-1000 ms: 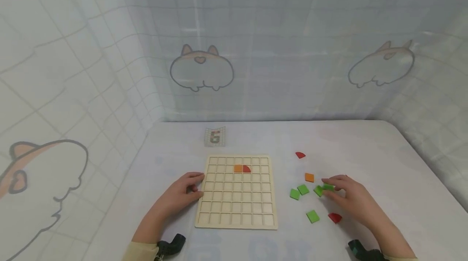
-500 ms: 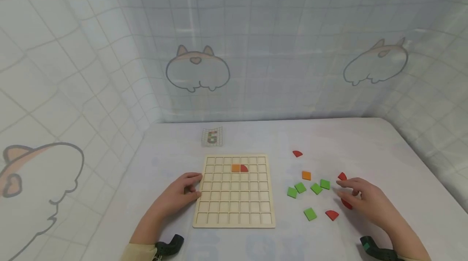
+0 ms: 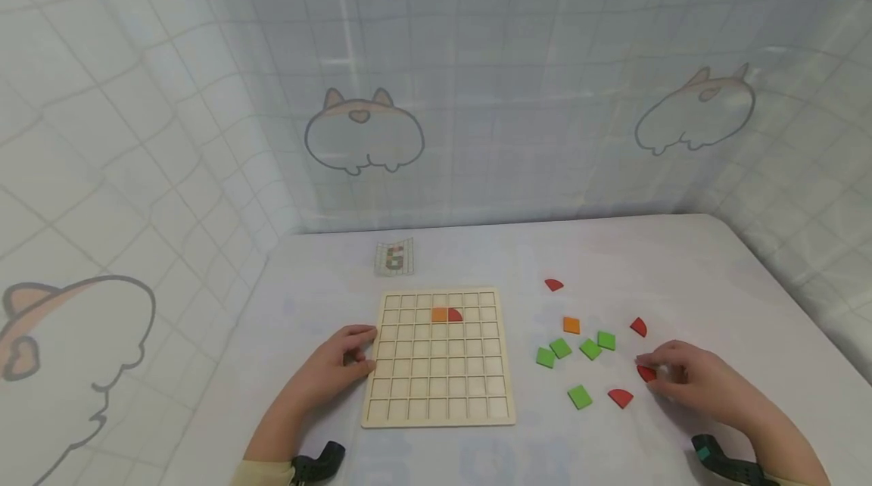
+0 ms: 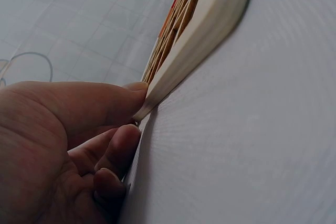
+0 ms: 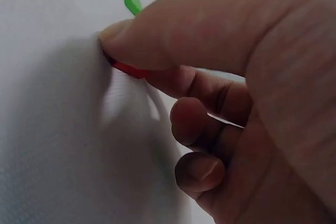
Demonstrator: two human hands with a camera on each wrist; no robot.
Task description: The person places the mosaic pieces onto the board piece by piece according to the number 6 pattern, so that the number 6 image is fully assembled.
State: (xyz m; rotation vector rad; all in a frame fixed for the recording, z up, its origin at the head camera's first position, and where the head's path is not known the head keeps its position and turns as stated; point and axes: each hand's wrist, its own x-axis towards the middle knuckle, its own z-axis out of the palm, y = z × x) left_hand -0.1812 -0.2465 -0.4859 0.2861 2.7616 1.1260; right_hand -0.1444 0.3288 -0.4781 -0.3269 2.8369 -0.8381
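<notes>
Nearest, a black wrist device (image 3: 319, 463) over a pale sleeve cuff (image 3: 264, 472) on the left arm; a second black device (image 3: 729, 463) on the right wrist. Right hand (image 3: 705, 386): thumb and forefinger pinching a red quarter-round piece (image 3: 646, 373), low over the white tabletop (image 3: 436, 457); whether lifted clear, cannot tell. Other fingers bent in toward the palm. Left hand (image 3: 332, 367): relaxed, thumb and forefinger spread along the left edge of the pale gridded board (image 3: 437, 387); wrist view shows the thumb tip touching the rim. Board flat, left of the loose pieces. Just left of the pinching fingers, a loose red piece (image 3: 621, 397), then a green square (image 3: 580, 397). Farther out, four more green squares (image 3: 590, 350), an orange square (image 3: 571, 325), one red piece (image 3: 638, 327) near the right hand, and another (image 3: 554, 285) beyond. Second row from the board's far edge: orange tile (image 3: 439, 314) and red quarter tile (image 3: 454, 315), side by side. Past the board, a printed card (image 3: 393, 257). Farthest, grid-patterned curtain (image 3: 524, 107) with cartoon animals.
</notes>
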